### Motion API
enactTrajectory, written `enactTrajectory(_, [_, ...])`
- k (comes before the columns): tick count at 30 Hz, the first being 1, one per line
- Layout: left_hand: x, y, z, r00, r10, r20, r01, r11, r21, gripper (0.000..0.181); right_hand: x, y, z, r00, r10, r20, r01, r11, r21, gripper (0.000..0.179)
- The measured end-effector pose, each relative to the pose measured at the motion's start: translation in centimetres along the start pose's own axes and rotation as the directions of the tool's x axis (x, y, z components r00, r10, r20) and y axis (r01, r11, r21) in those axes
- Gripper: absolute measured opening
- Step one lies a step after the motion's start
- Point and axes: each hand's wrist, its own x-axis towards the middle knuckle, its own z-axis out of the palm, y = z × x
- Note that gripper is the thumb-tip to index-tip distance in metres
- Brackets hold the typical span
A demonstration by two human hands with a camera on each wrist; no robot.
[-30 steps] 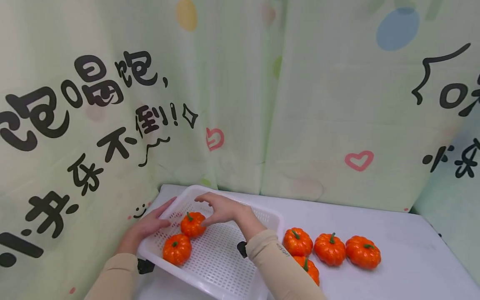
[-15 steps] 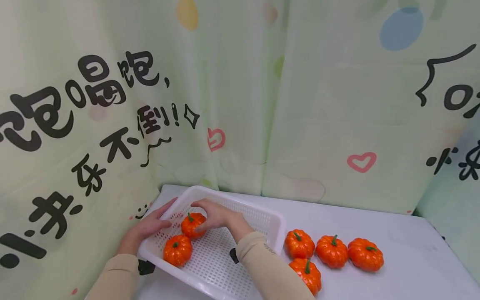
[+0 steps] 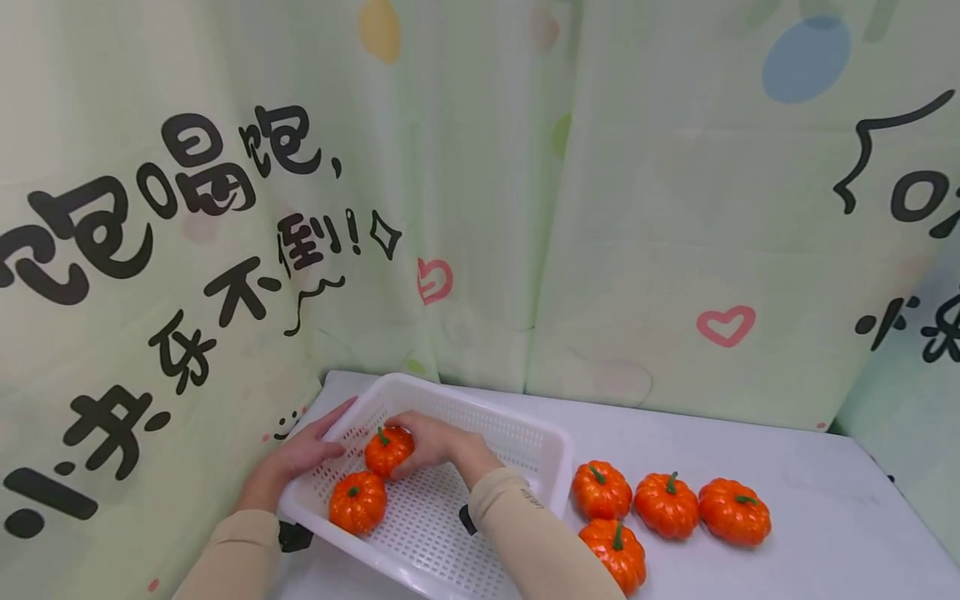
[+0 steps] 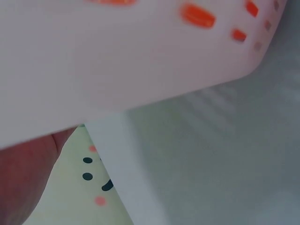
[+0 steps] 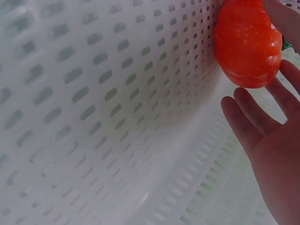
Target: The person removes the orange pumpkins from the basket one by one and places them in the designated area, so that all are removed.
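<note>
A white perforated plastic basket stands at an angle on the table, with two small orange pumpkins in its left end. My left hand grips the basket's left rim, thumb over the edge; the left wrist view shows mostly the basket's outer wall. My right hand reaches inside and holds the farther pumpkin between thumb and fingers. In the right wrist view that pumpkin lies against the perforated bottom, some fingers spread below it. The nearer pumpkin sits beside it, untouched.
Right of the basket, several more pumpkins rest on the white table: one close to the basket wall, another partly behind my right sleeve, and one farthest right. A printed curtain hangs behind the table.
My right hand has lowered onto the farther pumpkin, and its fingers have closed in around it. The left hand stays at the rim. The view has shifted slightly.
</note>
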Motion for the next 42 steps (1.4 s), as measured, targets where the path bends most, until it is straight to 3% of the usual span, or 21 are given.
enactTrajectory(17, [-0.1, 0.5, 0.5, 1.000, -0.009, -0.008, 0.009, 1.000, 0.007, 0.081, 0.0, 0.1, 0.3, 1.000, 0.025, 0.005, -0.025, 0.990, -0.142, 0.073])
enactTrajectory(26, [0.0, 0.6, 0.7, 1.000, -0.012, -0.023, 0.012, 1.000, -0.012, 0.080, -0.5, 0.0, -0.3, 0.997, 0.069, 0.044, -0.062, 0.987, -0.145, 0.072])
enactTrajectory(33, [0.1, 0.8, 0.8, 1.000, -0.013, -0.023, 0.013, 1.000, -0.024, 0.080, -1.0, -0.3, -1.3, 0.998, 0.037, 0.059, -0.031, 0.995, -0.092, 0.072])
enactTrajectory(42, [-0.2, 0.3, 0.5, 0.999, -0.025, -0.035, 0.024, 1.000, -0.020, 0.078, -0.7, -0.9, -3.2, 0.998, -0.040, 0.055, 0.047, 0.989, -0.141, 0.070])
